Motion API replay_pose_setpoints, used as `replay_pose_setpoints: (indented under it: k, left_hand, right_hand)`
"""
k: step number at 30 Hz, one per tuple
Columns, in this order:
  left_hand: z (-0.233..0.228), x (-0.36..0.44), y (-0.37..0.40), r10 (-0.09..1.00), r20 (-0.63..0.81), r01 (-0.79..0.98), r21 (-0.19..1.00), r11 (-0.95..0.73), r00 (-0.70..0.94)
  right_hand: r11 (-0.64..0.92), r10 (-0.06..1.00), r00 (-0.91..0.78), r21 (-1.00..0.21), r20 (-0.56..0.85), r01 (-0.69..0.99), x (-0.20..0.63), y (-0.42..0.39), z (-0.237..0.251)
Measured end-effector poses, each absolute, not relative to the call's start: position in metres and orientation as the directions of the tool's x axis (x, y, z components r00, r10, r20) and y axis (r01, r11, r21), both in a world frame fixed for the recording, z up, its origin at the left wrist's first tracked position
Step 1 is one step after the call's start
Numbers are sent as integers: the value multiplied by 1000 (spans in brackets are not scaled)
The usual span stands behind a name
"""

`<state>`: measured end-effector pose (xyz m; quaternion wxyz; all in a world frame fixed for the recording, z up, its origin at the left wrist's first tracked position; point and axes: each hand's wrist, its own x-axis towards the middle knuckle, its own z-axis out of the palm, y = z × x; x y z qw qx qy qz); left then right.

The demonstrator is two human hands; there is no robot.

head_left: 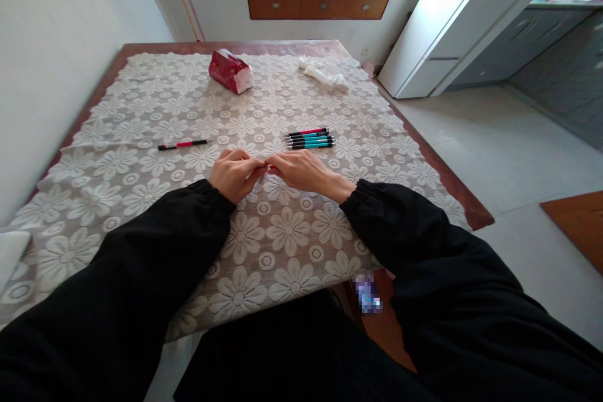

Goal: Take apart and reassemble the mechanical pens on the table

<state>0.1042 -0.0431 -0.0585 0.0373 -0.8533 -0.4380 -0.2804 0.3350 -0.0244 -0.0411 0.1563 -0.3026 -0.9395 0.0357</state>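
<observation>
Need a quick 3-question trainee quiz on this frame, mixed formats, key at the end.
1. True or false: the single red-and-black pen lies to the left of the left hand.
2. The group of teal and red pens lies nearest which hand? A) left B) right hand
3. What covers the brown wooden table?

Key
1. True
2. B
3. A white floral lace tablecloth. A red tissue pack lies on it too.

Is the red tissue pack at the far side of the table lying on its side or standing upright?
Lying on its side: the red tissue pack rests lengthwise on the lace tablecloth, white tissue showing at its end.
</observation>
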Motion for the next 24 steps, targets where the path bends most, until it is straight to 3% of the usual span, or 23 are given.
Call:
replay_pose_setpoints:
  k: [9, 15, 24]
  left_hand:
    - [-54, 107, -47, 768, 513, 780, 265, -567, 384]
    - [-54, 106, -47, 767, 529, 781, 277, -560, 363]
    - [-55, 107, -47, 749, 561, 760, 296, -579, 353]
  right_hand:
    - [817, 576, -761, -216, 300, 534, 336, -25, -42]
    - [806, 590, -725, -318, 355, 500, 337, -23, -47]
    - [747, 637, -696, -487, 330, 453, 334, -21, -47]
